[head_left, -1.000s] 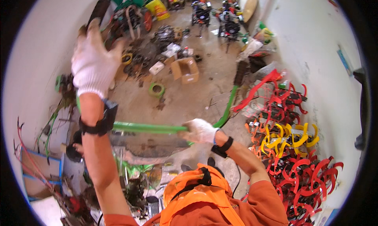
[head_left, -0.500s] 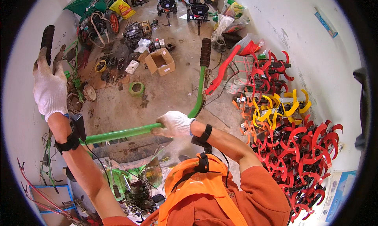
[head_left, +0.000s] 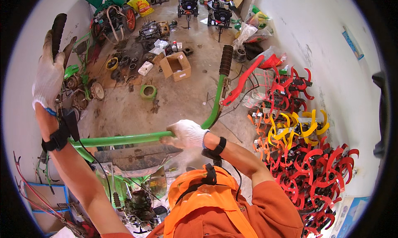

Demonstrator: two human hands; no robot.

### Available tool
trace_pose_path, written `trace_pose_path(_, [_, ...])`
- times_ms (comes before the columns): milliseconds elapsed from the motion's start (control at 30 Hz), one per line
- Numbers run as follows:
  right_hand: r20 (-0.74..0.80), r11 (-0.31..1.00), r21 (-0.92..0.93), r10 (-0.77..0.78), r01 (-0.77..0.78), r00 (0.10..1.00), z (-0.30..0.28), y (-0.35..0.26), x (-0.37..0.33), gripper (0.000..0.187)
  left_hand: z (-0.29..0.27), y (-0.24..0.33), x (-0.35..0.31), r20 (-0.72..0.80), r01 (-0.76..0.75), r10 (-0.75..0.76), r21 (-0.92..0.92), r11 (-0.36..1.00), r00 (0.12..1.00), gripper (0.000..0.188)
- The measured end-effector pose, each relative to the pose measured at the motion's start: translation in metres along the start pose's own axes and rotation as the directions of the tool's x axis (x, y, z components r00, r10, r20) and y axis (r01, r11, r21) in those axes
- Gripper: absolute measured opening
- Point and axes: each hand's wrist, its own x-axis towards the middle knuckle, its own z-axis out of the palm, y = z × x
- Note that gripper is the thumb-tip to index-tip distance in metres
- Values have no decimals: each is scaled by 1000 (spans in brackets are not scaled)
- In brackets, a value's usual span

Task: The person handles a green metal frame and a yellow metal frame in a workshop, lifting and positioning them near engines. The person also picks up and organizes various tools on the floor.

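A green tubular handlebar (head_left: 124, 139) crosses in front of me, bending up at the right to a ribbed black grip (head_left: 226, 60) with a red lever (head_left: 241, 83) beside it. My right hand (head_left: 185, 133), in a white glove, is closed round the bar left of that bend. On the far left, my gloved left hand (head_left: 47, 81) holds the other black grip (head_left: 59, 30), which rises between thumb and fingers. Part of the handlebar is hidden behind my left hand and forearm. Below the bar is a green machine (head_left: 153, 184) with a dark, dirty cover (head_left: 134, 158).
Red curved tiller blades (head_left: 319, 167) and yellow ones (head_left: 300, 126) are piled along the right wall. Ahead on the floor lie an open cardboard box (head_left: 176, 67), a green ring-shaped part (head_left: 148, 92) and loose parts. Machines (head_left: 188, 5) stand at the back. Cables (head_left: 35, 188) hang at lower left.
The view has turned slightly, so the room sits further right. My left hand and its grip have shifted a little up in the picture. My right hand stays on the bar.
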Motion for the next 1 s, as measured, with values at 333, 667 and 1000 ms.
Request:
trace_pose_path(333, [15,1000,-10,11,-11,1000,0,4,-5,47,0,-4,8,49,65,-63,-30,997,997,71])
trace_pose_path(667, [-24,1000,18,17,-17,1000,0,2,-7,50,11,-8,12,13,28,-26,-182,983,1000,73])
trace_pose_path(1000, [-21,1000,7,7,-7,1000,1,2,-6,47,8,-7,9,24,-17,20,-124,992,1000,76])
